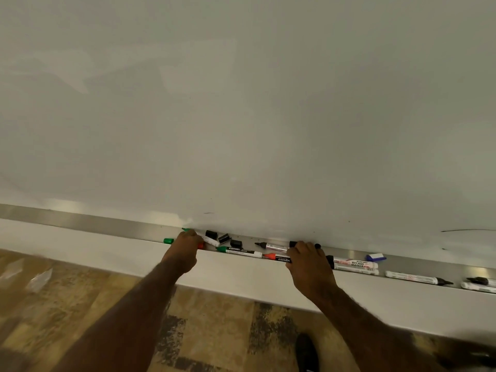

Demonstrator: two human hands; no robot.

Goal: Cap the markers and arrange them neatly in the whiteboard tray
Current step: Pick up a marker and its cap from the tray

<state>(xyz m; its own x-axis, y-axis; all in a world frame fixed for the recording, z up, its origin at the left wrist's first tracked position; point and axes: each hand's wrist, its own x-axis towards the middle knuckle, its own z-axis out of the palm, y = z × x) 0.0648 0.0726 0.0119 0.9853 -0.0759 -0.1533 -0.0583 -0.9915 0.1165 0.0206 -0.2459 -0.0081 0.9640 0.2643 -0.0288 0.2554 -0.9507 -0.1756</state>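
The metal whiteboard tray [107, 225] runs along the bottom of the board and holds several loose markers and caps. My left hand [183, 249] is closed on a marker with a green end [212, 240] near three loose black caps [224, 237]. A green cap [168, 240] lies left of that hand. An uncapped green-tipped marker [239, 251] and an uncapped black-tipped marker [271, 246] lie between my hands. My right hand [308, 261] rests over a red-tipped black marker [276, 257], fingers curled on it. Capped markers [354, 264] lie further right.
A small blue eraser [375, 256] sits in the tray at the right. More markers [418, 278] lie at the far right end. Below is a patterned floor, with a dark shoe [306, 353] near the bottom.
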